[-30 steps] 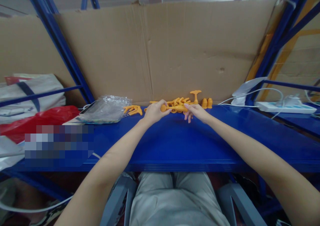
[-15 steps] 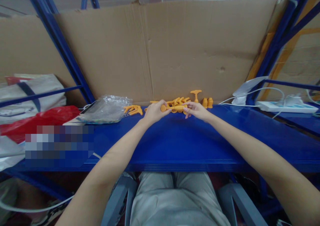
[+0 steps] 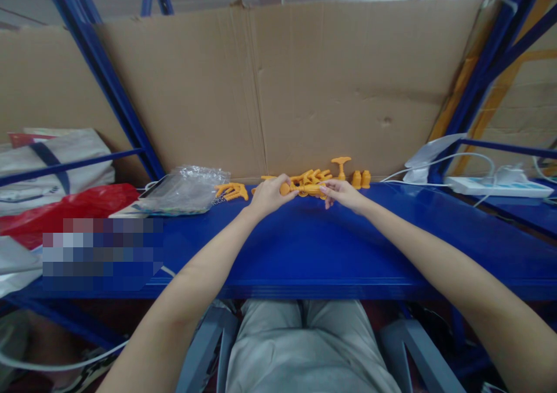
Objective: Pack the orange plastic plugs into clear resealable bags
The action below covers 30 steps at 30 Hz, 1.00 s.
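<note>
My left hand (image 3: 271, 195) is closed on the rounded left end of an orange-yellow plastic piece (image 3: 308, 189) that looks like a jointed toy limb. At its other end my right hand (image 3: 342, 194) pinches it between thumb and fingers. The piece lies roughly level, held low over the blue tabletop. Just behind it lie several orange-yellow plastic parts (image 3: 311, 176), partly hidden by the hands. Beyond my right hand stands a T-shaped orange part (image 3: 341, 166). Two small orange pieces (image 3: 361, 179) stand to its right. A claw-like orange part (image 3: 232, 191) lies left of my left hand.
A cardboard sheet (image 3: 331, 91) rises behind the blue table (image 3: 322, 248). Clear plastic bags (image 3: 187, 190) and a red bag (image 3: 73, 207) lie on the left. A white power strip (image 3: 498, 186) with cables sits at the right, near a blue metal post (image 3: 474, 74).
My right hand's fingers have shifted very slightly to the right along the piece. The left hand and the other parts look unchanged.
</note>
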Motion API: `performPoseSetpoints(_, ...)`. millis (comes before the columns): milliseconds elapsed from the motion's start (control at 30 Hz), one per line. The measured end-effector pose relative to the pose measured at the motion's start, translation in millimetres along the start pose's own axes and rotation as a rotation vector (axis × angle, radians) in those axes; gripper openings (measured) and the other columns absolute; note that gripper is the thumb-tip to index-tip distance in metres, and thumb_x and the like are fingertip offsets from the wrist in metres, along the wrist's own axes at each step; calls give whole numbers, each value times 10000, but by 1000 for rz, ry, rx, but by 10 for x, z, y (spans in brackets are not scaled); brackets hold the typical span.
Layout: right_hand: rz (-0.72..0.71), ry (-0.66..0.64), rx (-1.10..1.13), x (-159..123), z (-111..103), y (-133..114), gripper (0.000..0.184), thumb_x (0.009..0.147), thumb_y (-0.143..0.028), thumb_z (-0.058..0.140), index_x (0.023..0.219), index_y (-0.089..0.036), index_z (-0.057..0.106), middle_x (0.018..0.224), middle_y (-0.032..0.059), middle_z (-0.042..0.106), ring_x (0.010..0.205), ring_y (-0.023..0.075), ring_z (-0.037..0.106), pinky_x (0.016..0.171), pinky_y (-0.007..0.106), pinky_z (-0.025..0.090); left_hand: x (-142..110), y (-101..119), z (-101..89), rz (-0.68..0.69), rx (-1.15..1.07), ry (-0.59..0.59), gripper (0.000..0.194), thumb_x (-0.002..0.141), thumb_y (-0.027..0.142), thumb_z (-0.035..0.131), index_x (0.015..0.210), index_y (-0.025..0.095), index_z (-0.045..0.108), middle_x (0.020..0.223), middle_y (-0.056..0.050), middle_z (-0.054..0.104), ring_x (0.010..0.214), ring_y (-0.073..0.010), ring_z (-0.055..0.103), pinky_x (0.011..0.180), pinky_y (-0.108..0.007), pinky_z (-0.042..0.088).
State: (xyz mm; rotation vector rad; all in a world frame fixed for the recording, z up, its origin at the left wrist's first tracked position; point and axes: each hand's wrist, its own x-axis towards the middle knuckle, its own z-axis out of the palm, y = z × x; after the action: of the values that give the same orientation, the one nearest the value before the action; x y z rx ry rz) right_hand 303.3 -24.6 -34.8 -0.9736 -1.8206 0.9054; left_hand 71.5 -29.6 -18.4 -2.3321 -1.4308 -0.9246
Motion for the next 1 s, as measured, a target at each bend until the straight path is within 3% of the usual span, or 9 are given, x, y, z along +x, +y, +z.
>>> performPoseSetpoints(233, 61, 44, 83, -18, -2, -44, 200, 831, -332, 649, 904, -150, 609, 689, 17, 673, 452, 74, 561, 454, 195, 450, 5, -59, 36, 41, -28, -11, 316, 825, 468, 599, 1010, 213, 618, 856, -37, 709, 836, -209, 668, 686, -261, 461)
performPoseSetpoints(367, 76, 112, 130, 7, -50, -24, 214, 792, -299, 693, 925, -163, 594, 622, -8, 634, 495, 93, 585, 498, 208, 488, -8, -89, 57, 116, -57, -82, 500, 838, 459, 582, 1285, 242, 518, 1121, -50, 685, 1020, -218, 643, 826, -290, 480)
performPoseSetpoints(467, 50, 173, 150, 26, -88, 6, 271, 748, -286, 731, 947, -179, 583, 711, 2, 654, 578, 110, 631, 591, 249, 539, -9, -107, 82, 105, -47, -154, 616, 867, 434, 542, 1428, 254, 361, 1141, -39, 676, 1037, -211, 637, 849, -303, 486)
performPoseSetpoints(567, 18, 226, 145, 39, -118, 41, 304, 719, -267, 748, 953, -188, 571, 815, 15, 662, 656, 128, 661, 663, 286, 554, 22, -172, 107, 75, -30, -163, 496, 906, 356, 473, 1382, 221, 432, 1127, -48, 675, 1007, -194, 641, 855, -299, 489)
performPoseSetpoints(667, -9, 250, 137, 49, -140, 70, 306, 707, -254, 749, 942, -186, 565, 862, 20, 656, 695, 135, 666, 685, 295, 554, 65, -316, 107, 2, 57, -111, 361, 908, 262, 420, 1223, 178, 576, 1171, -81, 656, 1086, -209, 601, 915, -316, 473)
performPoseSetpoints(767, -12, 259, 117, 56, -153, 86, 312, 706, -267, 750, 946, -184, 568, 885, 27, 657, 714, 140, 669, 671, 291, 556, 76, -514, 73, -130, 210, -120, 352, 886, 199, 394, 1157, 153, 615, 1164, -117, 652, 1126, -244, 576, 953, -359, 458)
performPoseSetpoints(867, 1, 257, 92, 58, -153, 89, 327, 708, -291, 755, 961, -184, 578, 864, 31, 661, 714, 143, 670, 640, 279, 559, 43, -709, 34, -322, 361, -206, 389, 861, 158, 395, 1193, 125, 594, 1212, -174, 624, 1180, -298, 543, 958, -422, 451)
performPoseSetpoints(1000, 22, 252, 75, 53, -140, 84, 338, 702, -291, 768, 969, -178, 594, 835, 27, 654, 670, 131, 662, 619, 266, 560, -6, -885, 23, -515, 441, -429, 456, 827, 163, 450, 1269, 102, 546, 1315, -218, 557, 1243, -337, 499, 987, -476, 421)
